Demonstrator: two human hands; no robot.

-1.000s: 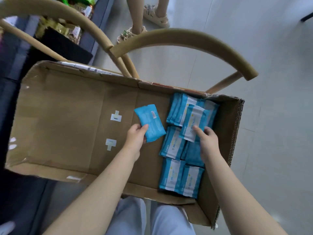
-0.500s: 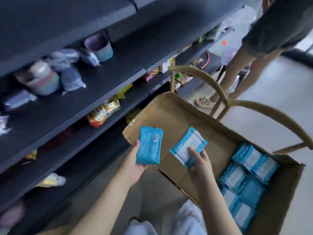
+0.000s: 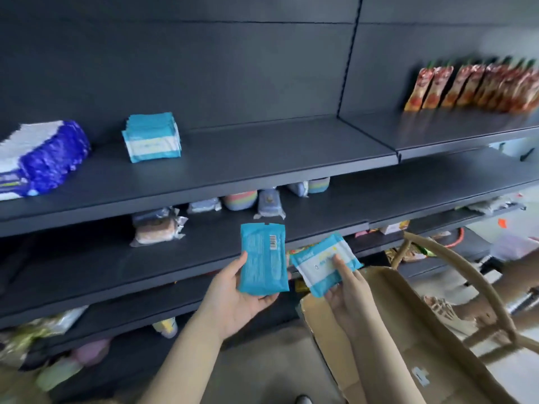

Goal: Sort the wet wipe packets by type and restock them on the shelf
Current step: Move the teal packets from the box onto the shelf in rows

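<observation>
Within the last second, the two packets have been lifted out of the brown cardboard box point(image 3: 393, 330), where both hands were reaching among the blue packets, and are now raised in front of the dark metal shelving. Picking is therefore judged done, with placing next.

A flat turquoise wet wipe packet point(image 3: 262, 259), its printed back and barcode turned to the camera, is grasped by the left hand point(image 3: 233, 298), with the thumb on its left edge and the fingers curled beneath. A blue packet with a white band point(image 3: 323, 263) is pinched by the right hand point(image 3: 347, 290), one finger laid across its face. Both are held in the air just beside each other, in front of the edge of the second shelf, and neither is yet set down.

On the bare upper shelf board point(image 3: 262, 158), a standing stack of blue-and-white banded packets point(image 3: 151, 138) is seen, well apart from both hands. The right-hand packet appears to match it, so it probably belongs there. The type of the left-hand packet cannot be told from its back, and a separate spot may be needed.
</observation>
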